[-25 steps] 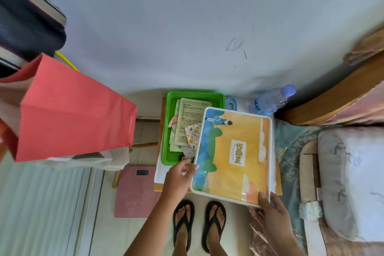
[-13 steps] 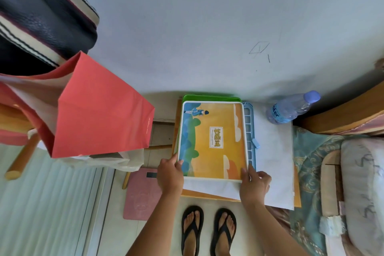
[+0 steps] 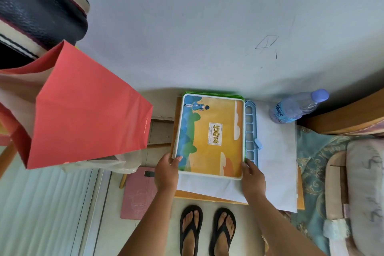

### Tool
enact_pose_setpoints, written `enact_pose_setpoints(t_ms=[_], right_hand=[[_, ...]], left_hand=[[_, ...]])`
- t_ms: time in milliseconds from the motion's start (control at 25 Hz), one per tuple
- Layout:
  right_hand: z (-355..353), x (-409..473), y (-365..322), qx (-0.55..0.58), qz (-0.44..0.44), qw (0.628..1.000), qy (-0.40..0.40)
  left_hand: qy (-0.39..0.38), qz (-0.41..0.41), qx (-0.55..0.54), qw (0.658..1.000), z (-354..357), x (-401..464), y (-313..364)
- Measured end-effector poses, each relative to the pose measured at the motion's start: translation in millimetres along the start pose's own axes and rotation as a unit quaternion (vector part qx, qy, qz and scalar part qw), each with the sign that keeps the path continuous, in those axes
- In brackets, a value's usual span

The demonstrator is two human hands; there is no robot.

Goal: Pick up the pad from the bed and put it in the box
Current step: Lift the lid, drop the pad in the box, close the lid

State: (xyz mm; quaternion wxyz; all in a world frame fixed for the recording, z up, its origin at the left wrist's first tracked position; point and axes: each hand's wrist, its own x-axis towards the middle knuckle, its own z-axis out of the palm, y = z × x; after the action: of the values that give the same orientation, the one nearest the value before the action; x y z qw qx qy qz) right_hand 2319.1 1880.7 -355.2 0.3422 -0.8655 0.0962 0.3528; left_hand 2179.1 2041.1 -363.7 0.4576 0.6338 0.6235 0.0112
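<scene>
1. Two bare hands hold the near end of the flat rectangular pad with a white border and an orange, blue and green picture (image 3: 209, 135), which lies level on top of the green plastic box (image 3: 212, 95); only a thin strip of the box's rim shows, along the pad's 12 o'clock edge and down its 3 o'clock side.
2. The left hand (image 3: 166, 170) is at the pad's 7 o'clock corner, thumb lying on the top face and the other fingers curled under the edge, so it is closed on the pad.
3. The right hand (image 3: 252, 178) is at the 5 o'clock corner, fingers against the pad's side edge beside the green rim; whether it clasps the pad or only presses against it I cannot tell.
4. A light blue plastic strip with a row of square cells (image 3: 250, 131) lies just beside the pad at 3 o'clock, on a large white sheet (image 3: 276, 164) that covers a wooden tabletop (image 3: 209, 198).
5. A clear plastic water bottle with a lilac cap (image 3: 297, 106) lies tilted at 2 o'clock, by the wall.
6. A red paper bag (image 3: 87, 114) hangs at 9 o'clock, and a pink bathroom scale (image 3: 138, 195) sits on the floor at 8 o'clock.
7. Feet in black flip-flops (image 3: 207, 228) stand at 6 o'clock, and the bed with its patterned teal cover (image 3: 311, 162) runs along 4 o'clock.
</scene>
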Motion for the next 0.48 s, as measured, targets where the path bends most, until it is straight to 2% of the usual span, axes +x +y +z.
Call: enact_pose_setpoints(t_ms=[160, 360, 480], right_hand=[[-2, 10, -4, 0.022, -0.005, 1.000, 0.008], [0, 13, -1, -0.001, -0.020, 0.999, 0.028], [0, 14, 0, 0.000, -0.015, 0.999, 0.039]], left_hand=[[0.007, -0.004, -0.033, 0.999, 1, 5, 4], [-0.029, -0.095, -0.135, 0.986, -3, 14, 6], [-0.021, -0.103, -0.124, 0.987, 1, 15, 7]])
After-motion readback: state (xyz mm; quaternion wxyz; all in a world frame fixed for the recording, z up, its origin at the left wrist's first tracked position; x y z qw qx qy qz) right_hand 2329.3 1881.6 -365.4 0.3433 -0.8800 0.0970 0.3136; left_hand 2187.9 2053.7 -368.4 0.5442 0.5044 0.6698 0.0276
